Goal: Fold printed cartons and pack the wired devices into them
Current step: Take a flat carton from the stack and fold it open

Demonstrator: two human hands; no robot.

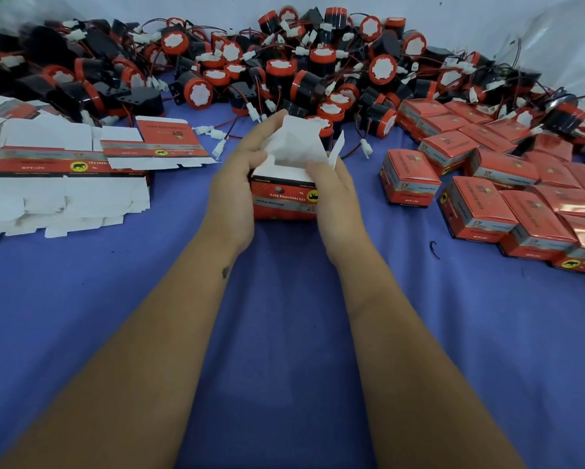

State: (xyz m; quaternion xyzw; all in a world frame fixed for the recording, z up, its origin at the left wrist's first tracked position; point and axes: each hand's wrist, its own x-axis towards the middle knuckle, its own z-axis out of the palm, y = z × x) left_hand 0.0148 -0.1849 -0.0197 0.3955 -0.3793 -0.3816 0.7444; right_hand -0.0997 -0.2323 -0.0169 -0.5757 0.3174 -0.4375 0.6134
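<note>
A red printed carton (284,198) stands on the blue cloth at centre, its white top flaps (298,143) open and raised. My left hand (237,184) grips the carton's left side, its fingers reaching up to the rear flap. My right hand (331,198) grips the right side, thumb at the top edge by a small side flap. Whatever is inside the carton is hidden. A big heap of black and red wired devices (284,69) lies behind it.
Flat unfolded cartons (64,170) are stacked at the left. Several closed red cartons (507,184) are piled at the right. A small black hook-shaped scrap (434,249) lies on the blue cloth (284,333). A pale wall rises behind the heap.
</note>
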